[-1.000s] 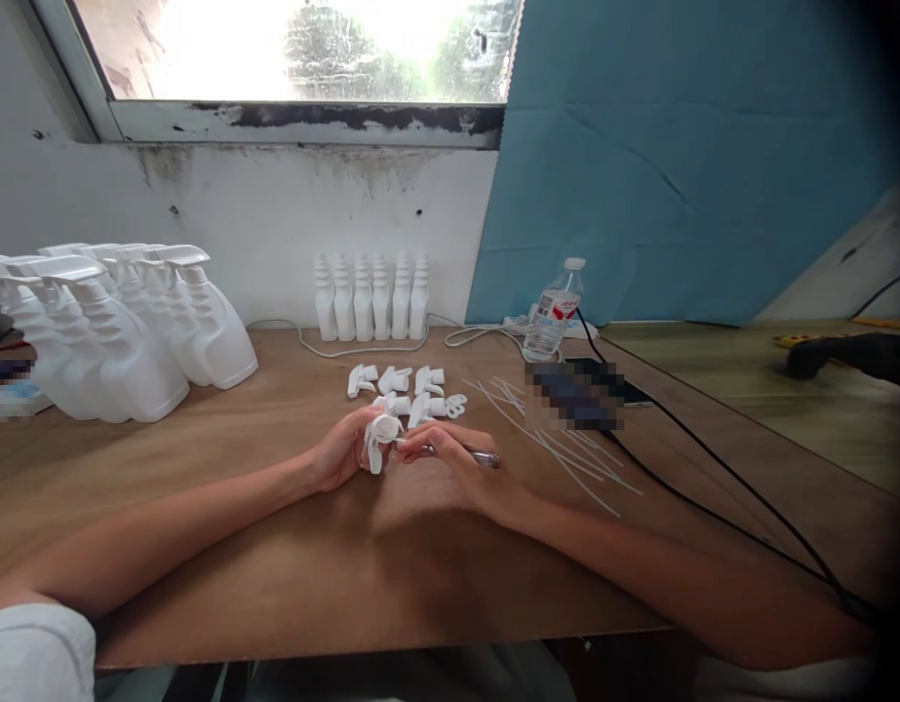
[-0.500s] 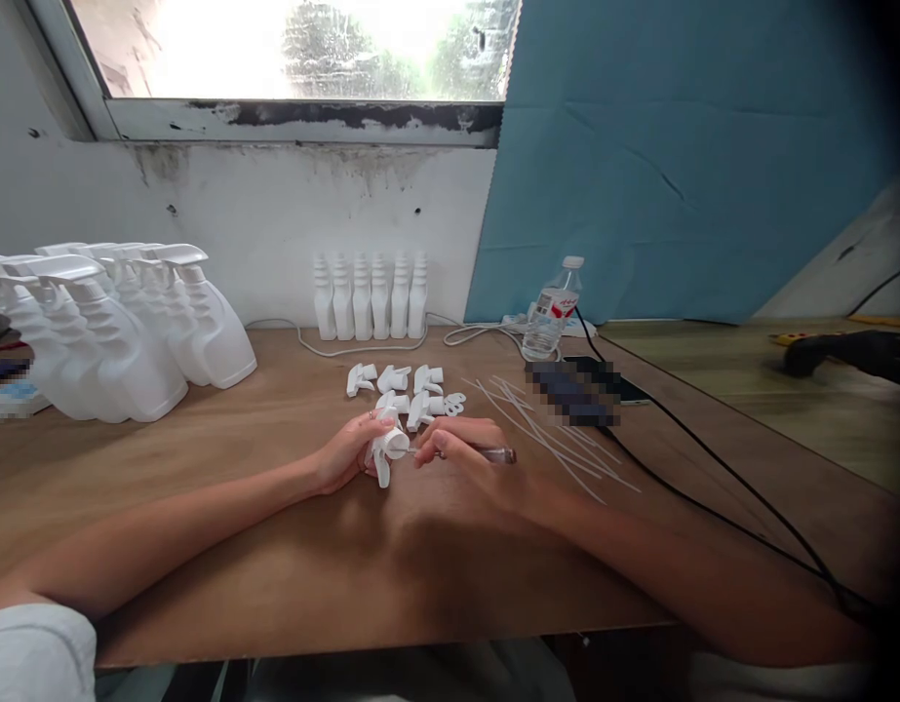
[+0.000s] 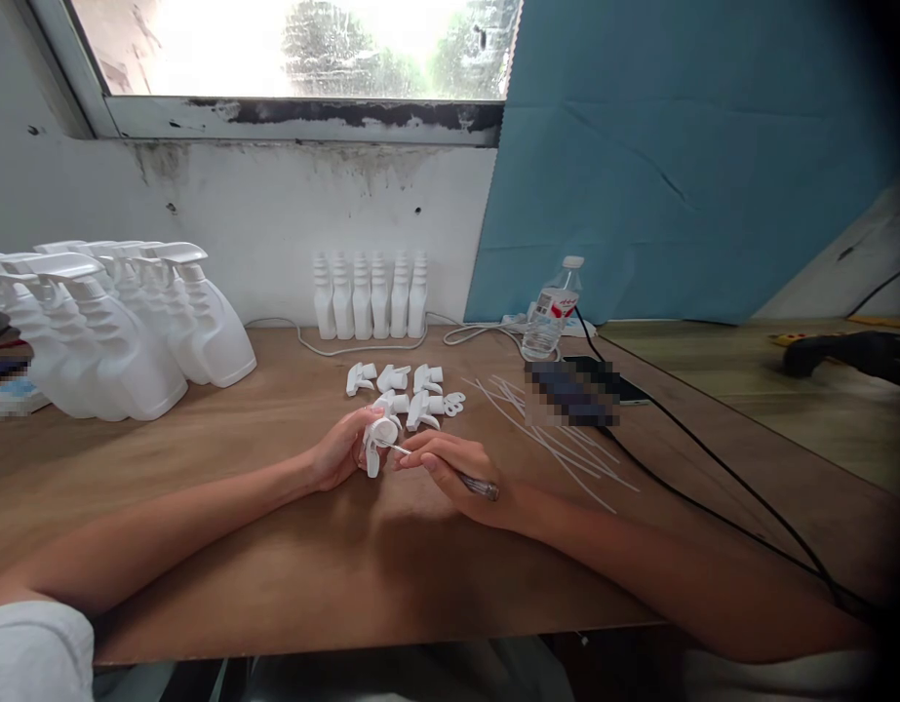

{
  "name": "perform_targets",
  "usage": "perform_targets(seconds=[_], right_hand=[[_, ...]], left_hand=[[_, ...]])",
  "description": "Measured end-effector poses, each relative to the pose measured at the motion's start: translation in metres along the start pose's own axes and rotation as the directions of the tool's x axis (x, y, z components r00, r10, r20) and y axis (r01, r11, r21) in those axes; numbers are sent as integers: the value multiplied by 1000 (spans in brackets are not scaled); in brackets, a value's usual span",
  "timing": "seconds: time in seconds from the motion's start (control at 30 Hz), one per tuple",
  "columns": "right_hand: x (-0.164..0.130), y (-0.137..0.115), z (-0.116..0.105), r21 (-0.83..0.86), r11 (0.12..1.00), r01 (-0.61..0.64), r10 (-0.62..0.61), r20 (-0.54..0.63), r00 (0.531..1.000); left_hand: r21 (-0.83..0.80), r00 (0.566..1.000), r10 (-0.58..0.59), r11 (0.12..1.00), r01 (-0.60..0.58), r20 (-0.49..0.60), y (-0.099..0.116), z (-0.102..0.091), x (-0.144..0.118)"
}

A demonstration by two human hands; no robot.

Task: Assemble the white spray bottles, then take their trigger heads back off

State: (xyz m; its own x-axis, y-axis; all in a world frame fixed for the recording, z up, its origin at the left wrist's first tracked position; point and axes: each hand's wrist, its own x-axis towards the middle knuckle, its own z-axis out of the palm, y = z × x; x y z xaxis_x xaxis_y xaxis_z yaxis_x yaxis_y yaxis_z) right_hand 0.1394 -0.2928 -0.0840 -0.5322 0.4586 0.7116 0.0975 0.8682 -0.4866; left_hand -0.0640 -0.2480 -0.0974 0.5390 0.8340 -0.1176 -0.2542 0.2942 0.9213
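Observation:
My left hand is closed around a white trigger spray head, its round collar turned toward my right hand. My right hand grips a screwdriver by its clear brownish handle. The thin metal shaft reaches the collar of the spray head; whether the tip is inside or only at the rim, I cannot tell. Just beyond my hands lie several more white spray heads, with small white rings beside them.
At the left stand several large white spray bottles. Small white bottles line the wall. On the right are thin white tubes, a water bottle, a phone and black cables. A co-worker's black-gloved hand shows far right.
The spray head in my left hand has turned a little and shifted left. My right hand followed to the left, and the screwdriver is now tilted, its handle end lower.

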Motion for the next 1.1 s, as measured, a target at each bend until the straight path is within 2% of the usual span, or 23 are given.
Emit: perform_targets(seconds=[0.17, 0.23, 0.37, 0.57, 0.67, 0.8, 0.9, 1.0, 1.1], right_hand=[[1, -2, 4, -81, 994, 75, -77, -20, 997], [2, -1, 5, -169, 974, 153, -158, -12, 987], [2, 2, 6, -358, 873, 331, -346, 23, 938], [3, -2, 6, -250, 955, 159, -169, -19, 985], [4, -3, 5, -383, 903, 197, -196, 41, 980], [7, -2, 3, -546, 822, 162, -134, 92, 987], [9, 5, -1, -652, 717, 246, -164, 186, 969], [10, 12, -7, -695, 609, 382, -235, 302, 924], [9, 14, -13, -677, 586, 446, -287, 341, 895]], left_hand=[[-24, 1000, -13, 1000, 13, -16, -1, -1, 1], [-35, 999, -12, 999, 11, -34, 0, 1, 0], [-64, 999, -5, 998, 2, -44, 2, 3, -1], [-79, 999, -16, 997, 13, -32, 1, 1, 0], [-126, 1000, 7, 992, -8, -5, 0, 2, 0], [-188, 1000, 29, 982, -26, 11, 2, 5, -1], [-185, 999, 45, 982, -42, 13, 3, 8, -1], [-170, 998, 63, 984, -59, 17, 2, 10, -2], [-149, 997, 82, 986, -79, 13, 1, 10, -3]])
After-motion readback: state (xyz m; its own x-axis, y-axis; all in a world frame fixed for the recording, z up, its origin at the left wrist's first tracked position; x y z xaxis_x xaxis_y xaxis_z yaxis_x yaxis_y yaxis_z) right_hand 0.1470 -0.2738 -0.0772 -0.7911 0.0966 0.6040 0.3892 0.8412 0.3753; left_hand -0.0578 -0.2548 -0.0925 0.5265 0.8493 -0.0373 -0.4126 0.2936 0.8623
